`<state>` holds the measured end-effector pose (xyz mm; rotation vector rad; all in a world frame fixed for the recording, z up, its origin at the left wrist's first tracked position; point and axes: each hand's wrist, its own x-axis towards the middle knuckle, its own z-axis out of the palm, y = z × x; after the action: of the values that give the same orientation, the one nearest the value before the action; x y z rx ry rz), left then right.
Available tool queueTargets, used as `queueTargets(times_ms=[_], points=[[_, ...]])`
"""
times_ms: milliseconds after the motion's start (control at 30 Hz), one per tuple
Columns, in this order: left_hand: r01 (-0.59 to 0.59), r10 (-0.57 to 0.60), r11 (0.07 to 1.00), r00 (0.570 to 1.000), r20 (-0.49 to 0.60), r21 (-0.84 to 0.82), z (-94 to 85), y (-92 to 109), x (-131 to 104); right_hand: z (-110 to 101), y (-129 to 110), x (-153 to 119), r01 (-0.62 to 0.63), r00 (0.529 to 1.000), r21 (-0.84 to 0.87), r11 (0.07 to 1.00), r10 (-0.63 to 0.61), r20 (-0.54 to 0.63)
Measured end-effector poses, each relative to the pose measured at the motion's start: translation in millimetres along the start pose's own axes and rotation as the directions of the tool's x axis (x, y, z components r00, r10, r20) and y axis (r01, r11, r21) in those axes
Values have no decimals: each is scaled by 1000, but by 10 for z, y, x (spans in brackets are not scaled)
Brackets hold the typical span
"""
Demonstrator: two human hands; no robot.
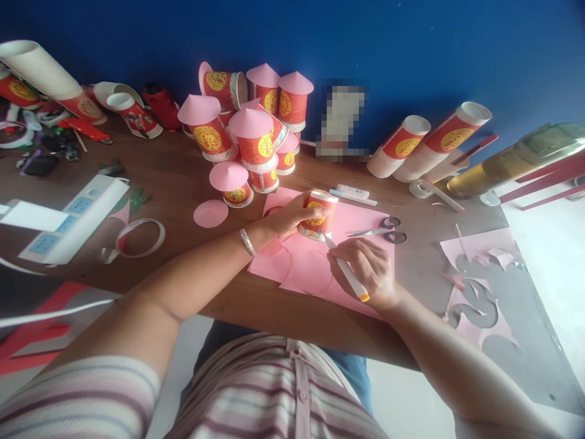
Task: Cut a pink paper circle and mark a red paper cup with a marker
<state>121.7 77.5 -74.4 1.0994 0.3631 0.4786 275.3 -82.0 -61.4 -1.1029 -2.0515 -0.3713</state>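
Observation:
My left hand point(297, 214) is wrapped round a red paper cup point(326, 210) with a yellow print, which stands over pink paper point(306, 268). In my right hand point(368, 268) is a white marker point(351, 277) with an orange end, its tip close to the cup's lower rim. Curved lines are drawn on the pink paper under my hands. Scissors point(384, 231) with dark handles lie open on the paper's right part. Behind the paper are a white correction pen or similar tube point(353, 191) and a pale blue-white pen point(354, 198). A pink paper disc point(211, 214) lies to the left.
Several cups with pink cone tops point(251, 131) are piled at the back. Stacked cups point(414, 137), a tape roll point(421, 188) and a gold-coloured bottle point(512, 155) stand back right. Pink scraps point(484, 329) lie right; a power strip point(75, 219) and tape ring point(141, 238) lie left.

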Motion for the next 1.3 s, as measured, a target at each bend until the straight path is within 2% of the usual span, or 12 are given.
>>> queueTargets(times_ms=[933,1300], points=[[-7,7,999,1000,3,32,5,-3,-8,16,13,-15,-2,999,0,1000,2,34],[-20,21,999,1000,23,-31,-33,-9,2,3,-20,32,44,999,60,997,-43,-15]])
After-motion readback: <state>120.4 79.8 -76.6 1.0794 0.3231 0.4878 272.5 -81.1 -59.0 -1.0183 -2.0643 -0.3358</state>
